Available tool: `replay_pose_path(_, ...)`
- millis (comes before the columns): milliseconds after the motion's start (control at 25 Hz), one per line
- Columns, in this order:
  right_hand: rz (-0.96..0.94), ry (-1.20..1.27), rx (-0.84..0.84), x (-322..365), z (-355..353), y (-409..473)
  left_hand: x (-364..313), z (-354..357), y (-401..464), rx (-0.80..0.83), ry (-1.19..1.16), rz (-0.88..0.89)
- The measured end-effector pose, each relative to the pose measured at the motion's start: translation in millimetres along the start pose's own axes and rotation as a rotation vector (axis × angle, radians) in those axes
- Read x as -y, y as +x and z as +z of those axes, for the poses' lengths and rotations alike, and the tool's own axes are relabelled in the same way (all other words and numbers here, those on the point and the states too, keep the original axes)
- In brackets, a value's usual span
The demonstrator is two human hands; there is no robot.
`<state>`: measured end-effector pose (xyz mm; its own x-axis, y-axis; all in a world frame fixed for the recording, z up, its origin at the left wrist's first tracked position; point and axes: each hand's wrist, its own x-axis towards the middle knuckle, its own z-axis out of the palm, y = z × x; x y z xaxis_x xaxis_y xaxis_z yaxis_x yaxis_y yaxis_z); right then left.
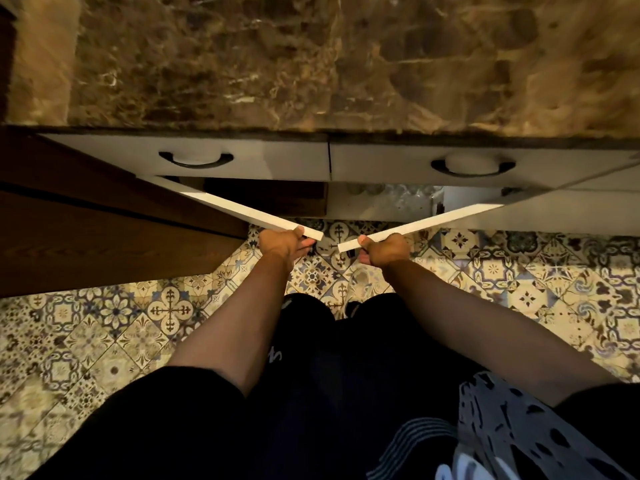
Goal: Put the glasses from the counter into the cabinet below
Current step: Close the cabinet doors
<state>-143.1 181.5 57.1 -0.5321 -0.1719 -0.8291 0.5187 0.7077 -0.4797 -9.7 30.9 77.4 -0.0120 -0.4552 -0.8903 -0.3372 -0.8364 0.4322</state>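
Home kitchen: marble counter (311,64), white drawers (242,161), patterned floor tiles (104,323).

Two white drawers are sitting side by side above the opening, the left drawer (214,161) and the right drawer (471,168) each showing a dark curved handle. Patterned floor tiles (110,327) are spreading below. A dark wooden panel (86,230) is lying at the left.

Beneath a brown marble counter (311,64), left hand (282,242) and right hand (384,249) grip two white cabinet doors (242,211), angled toward 6 o'clock.
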Motion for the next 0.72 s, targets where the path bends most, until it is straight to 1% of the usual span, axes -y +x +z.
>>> replay_pose_path(40, 0.030, 0.070, 0.010, 6.9, 2.4, 1.8, -4.3, 4.8, -1.9, 0.022, -0.001, -0.039)
replay_pose_path(120, 0.090, 0.167, 0.037, 18.5, 7.5, 5.1, -10.8, 11.9, 0.5, -0.011, 0.151, -0.003)
replay_pose_path(160, 0.118, 0.184, 0.036, 23.7, 10.6, 7.3, -13.5, 14.7, 5.7, -0.014, 0.166, 0.003)
replay_pose_path(240, 0.126, 0.233, 0.045, 34.1, 15.3, 10.5, -21.5, 18.9, 8.8, 0.017, 0.057, -0.037)
replay_pose_path(280, 0.124, 0.246, 0.037, 39.2, 16.6, 11.3, -25.0, 20.5, 9.6, 0.024, 0.089, -0.012)
replay_pose_path(400, 0.143, 0.304, 0.026, 47.7, 18.3, 16.8, -37.3, 25.4, 12.0, 0.073, 0.113, -0.011)
replay_pose_path(560, 0.111, 0.218, 0.008, 57.0, 22.4, 26.1, -55.5, 30.3, 13.8, 0.118, 0.042, -0.047)
replay_pose_path(720, 0.111, 0.305, 0.015, 74.1, 22.9, 33.5, -68.0, 40.7, 17.9, 0.091, -0.047, -0.071)
